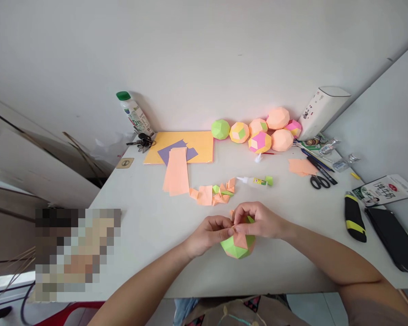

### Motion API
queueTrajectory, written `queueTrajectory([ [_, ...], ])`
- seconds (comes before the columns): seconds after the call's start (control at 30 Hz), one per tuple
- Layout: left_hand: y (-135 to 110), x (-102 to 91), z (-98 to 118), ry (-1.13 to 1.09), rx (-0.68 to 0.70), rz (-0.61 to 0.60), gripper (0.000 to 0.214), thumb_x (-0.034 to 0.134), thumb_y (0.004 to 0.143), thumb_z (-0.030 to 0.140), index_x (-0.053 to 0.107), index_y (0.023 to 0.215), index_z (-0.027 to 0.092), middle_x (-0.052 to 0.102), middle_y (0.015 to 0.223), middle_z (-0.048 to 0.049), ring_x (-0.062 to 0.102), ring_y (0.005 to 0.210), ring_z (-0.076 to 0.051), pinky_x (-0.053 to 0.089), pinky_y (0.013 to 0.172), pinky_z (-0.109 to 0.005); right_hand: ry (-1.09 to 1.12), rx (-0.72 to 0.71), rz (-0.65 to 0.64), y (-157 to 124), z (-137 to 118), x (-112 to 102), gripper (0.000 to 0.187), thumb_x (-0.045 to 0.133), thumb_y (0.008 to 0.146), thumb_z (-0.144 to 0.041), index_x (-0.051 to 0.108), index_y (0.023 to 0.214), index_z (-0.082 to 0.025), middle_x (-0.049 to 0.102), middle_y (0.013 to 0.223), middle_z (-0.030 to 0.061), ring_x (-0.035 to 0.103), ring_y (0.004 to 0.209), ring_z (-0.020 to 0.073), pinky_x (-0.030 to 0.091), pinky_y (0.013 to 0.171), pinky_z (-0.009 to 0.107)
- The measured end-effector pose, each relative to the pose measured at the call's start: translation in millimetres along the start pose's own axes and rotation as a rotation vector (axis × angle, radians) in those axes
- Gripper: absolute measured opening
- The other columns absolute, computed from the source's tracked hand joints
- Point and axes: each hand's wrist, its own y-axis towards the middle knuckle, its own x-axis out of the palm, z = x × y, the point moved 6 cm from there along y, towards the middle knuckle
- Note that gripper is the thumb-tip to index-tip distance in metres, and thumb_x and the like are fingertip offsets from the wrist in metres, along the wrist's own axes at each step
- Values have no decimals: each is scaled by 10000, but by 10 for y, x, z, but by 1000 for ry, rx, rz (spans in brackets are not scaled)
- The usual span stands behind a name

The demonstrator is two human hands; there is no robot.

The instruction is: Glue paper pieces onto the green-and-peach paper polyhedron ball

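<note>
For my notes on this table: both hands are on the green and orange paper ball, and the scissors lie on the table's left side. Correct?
Not quite: the scissors lie on the right side of the table, as the head view shows. The left hand and right hand are on the green and orange paper ball.

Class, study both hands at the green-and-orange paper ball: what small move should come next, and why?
Probably a gentle pinch on the orange paper at the top of the ball, because the fingertips of the left hand and right hand meet there, while the nozzled tube lies untouched beyond them.
</note>
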Motion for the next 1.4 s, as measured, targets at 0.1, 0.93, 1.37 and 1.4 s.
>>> queueTrajectory([
  [0.1,-4,-10,-10,12,-5,9,315,769,667,396,617,644,120,570,638,-6,464,603,-105,335,588,-244,-14,-16,-3,-5,-40,18,161,721,722,-277,606,766,-174,628,834,27,574,771,156,454,683,272],
  [0.93,-86,-143,203,489,359,250,448,367,931,524,681,937,205,597,1096,-89,513,1102,-252,370,1007,-409,-73,-113,154,-1,-108,-64,61,633,806,-238,630,789,-180,644,856,33,601,780,152,494,710,290],
  [1.37,62,-99,-49,-321,-14,223,448,427,904,535,623,1138,208,643,1196,-78,538,1175,-294,434,930,-398,-593,-1042,402,-314,-591,109,221,571,838,-46,632,937,-234,726,739,21,617,943,225,511,823,421],
  [1.4,56,-91,-55,-333,-26,218,456,448,889,550,636,1106,196,658,1155,-85,555,1146,-299,436,915,-397,-623,-1067,384,-323,-583,140,215,563,848,-54,629,942,-236,732,759,19,619,954,223,502,844,430],
])
